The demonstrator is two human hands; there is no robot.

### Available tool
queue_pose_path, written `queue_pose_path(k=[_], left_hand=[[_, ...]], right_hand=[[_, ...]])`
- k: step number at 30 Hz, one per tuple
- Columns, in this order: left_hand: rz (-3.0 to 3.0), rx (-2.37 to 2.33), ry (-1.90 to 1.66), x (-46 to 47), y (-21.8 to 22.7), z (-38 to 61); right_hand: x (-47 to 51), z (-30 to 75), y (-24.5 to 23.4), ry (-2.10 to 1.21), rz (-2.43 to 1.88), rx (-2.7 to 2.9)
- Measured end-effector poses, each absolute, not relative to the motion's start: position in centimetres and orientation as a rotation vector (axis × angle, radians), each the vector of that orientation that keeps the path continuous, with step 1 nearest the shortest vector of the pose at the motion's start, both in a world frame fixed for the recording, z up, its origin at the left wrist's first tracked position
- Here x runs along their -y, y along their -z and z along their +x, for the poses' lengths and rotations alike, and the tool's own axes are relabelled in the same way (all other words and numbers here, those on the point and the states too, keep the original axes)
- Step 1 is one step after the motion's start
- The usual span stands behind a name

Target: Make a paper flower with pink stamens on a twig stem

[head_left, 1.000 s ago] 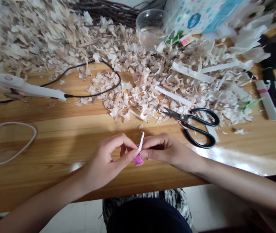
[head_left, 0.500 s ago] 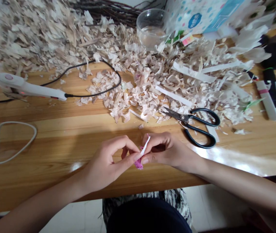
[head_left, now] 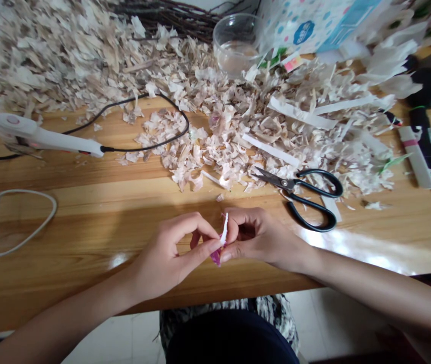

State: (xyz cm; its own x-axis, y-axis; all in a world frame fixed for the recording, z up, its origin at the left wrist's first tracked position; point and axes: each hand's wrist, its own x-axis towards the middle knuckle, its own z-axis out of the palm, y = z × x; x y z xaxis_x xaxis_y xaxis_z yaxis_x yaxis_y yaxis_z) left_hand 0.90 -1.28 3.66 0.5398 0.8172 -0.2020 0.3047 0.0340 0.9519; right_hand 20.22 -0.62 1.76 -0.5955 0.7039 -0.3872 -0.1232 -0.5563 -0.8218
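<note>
Just above the table's front edge, my left hand (head_left: pixel 183 247) pinches a narrow white strip (head_left: pixel 224 228) between thumb and forefinger. The strip points upward from the fingertips. A small crumpled purple piece (head_left: pixel 216 257), which looks like thin paper or a petal, pokes out below it. My right hand (head_left: pixel 249 235) meets the left one, its thumb and forefinger closed on the purple piece from the right. Most of the purple piece is hidden by the fingers. Black-handled scissors (head_left: pixel 284 183) lie open on the table beyond my right hand.
Dried pale petals or scraps (head_left: pixel 67 60) heap over the back of the table. A white glue gun (head_left: pixel 48 139) with a black cable lies left. Behind stand a clear plastic cup (head_left: pixel 237 48) and a dotted package (head_left: pixel 299 25). A white cable (head_left: pixel 54 207) loops at left.
The white strip has swung to a more upright angle between my fingers. The purple piece has turned slightly. Both hands stay in nearly the same place.
</note>
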Motion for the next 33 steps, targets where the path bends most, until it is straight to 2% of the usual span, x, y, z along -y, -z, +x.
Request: queue_pose_path(k=[19,27,33], left_hand=[[1.538,-1.005,-0.538,1.3,-3.7,1.0],[1.493,-1.129,-0.613,0.9,-3.2,0.9],[1.522,-1.13,-0.621,0.9,-3.2,0.9]], right_hand=[[0.7,20.3,-1.5,-2.142,-1.034,1.138],[0.5,20.7,-2.5,-1.625,-0.976,1.375],[0.7,20.5,-2.4,-1.573,-1.083,1.634]])
